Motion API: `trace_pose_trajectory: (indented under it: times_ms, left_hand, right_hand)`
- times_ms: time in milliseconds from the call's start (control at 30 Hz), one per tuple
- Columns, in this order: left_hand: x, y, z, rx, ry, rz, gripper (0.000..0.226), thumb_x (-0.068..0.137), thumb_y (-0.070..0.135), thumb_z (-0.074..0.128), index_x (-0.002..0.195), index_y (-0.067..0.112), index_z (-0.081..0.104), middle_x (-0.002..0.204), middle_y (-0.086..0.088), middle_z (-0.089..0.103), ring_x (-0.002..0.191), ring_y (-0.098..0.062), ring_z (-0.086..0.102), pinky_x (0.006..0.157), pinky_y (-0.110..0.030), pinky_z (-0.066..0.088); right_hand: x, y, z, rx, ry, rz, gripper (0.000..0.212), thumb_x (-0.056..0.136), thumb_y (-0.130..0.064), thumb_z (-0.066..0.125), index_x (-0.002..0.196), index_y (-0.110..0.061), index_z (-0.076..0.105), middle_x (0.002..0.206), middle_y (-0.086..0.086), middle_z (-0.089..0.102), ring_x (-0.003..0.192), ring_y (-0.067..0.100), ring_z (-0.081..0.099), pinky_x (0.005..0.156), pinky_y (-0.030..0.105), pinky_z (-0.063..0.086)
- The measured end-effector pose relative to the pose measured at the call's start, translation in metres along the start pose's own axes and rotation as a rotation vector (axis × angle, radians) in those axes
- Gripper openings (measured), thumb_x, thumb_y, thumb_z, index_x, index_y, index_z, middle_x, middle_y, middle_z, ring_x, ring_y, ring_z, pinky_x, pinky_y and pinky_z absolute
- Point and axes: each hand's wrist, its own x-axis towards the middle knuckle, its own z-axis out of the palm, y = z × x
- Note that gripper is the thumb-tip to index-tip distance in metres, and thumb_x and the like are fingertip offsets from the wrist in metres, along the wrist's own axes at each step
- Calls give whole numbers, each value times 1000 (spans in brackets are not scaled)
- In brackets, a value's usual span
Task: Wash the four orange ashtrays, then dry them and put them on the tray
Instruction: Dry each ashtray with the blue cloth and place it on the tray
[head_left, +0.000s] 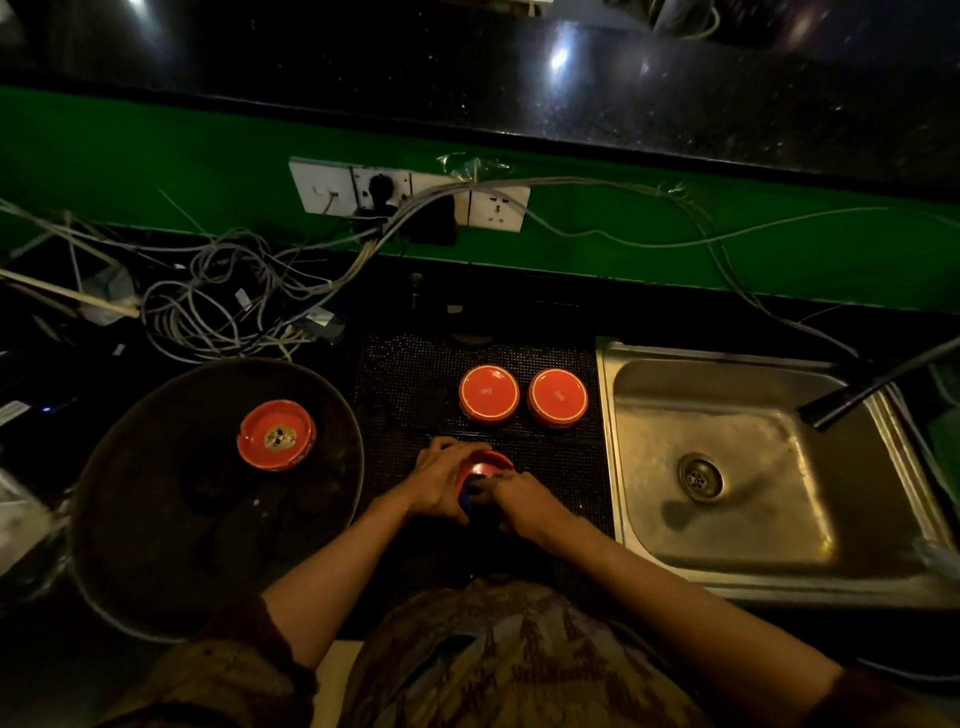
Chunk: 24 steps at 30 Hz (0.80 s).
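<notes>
Right now I see both hands closed around one orange ashtray (485, 466) over the black mat (405, 384), just left of the steel sink (737, 551). My left hand (441, 486) cups its left side with the fingers curled round the rim. My right hand (524, 501) presses a blue cloth (466, 500) against its near edge, so that hand is shut on the cloth and touching the ashtray.

Two more ashtrays sit face down on the mat, side by side and apart from each other: the right upturned ashtray (558, 397) just beside the sink's left wall, the left upturned ashtray (489, 393) next to it, farther from the sink. Both lie beyond my hands.

Well left of the sink, past the mat, stands the round dark tray (156, 571). A fourth ashtray (277, 434) rests upright in it, toward its far side, a pale pattern showing in its bowl.
</notes>
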Motion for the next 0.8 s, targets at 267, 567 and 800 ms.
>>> trace_pose_trajectory:
  times_ms: [267,567,800]
  left_hand:
    - [-19,19,48,-31,347,-209,102,57,49,76,142,11,35,139,-9,41,124,-29,39,103,-37,32]
    - [1,3,9,110,93,52,107,57,42,76,149,20,27,150,-1,34,136,-23,28,111,-44,28]
    - [-7,14,26,23,295,-98,102,53,47,83,141,19,38,140,-1,44,128,-24,41,104,-38,32]
  right_hand:
    - [-6,-14,9,-179,122,165,39,78,-11,57,116,-6,61,120,12,58,104,35,52,76,42,45]
    - [5,-11,-5,8,87,1,55,79,-15,63,134,-16,54,146,3,46,132,31,41,92,44,44]
    - [-7,-11,-20,-169,44,208,29,84,-15,55,112,-14,62,114,8,63,107,33,53,83,41,41]
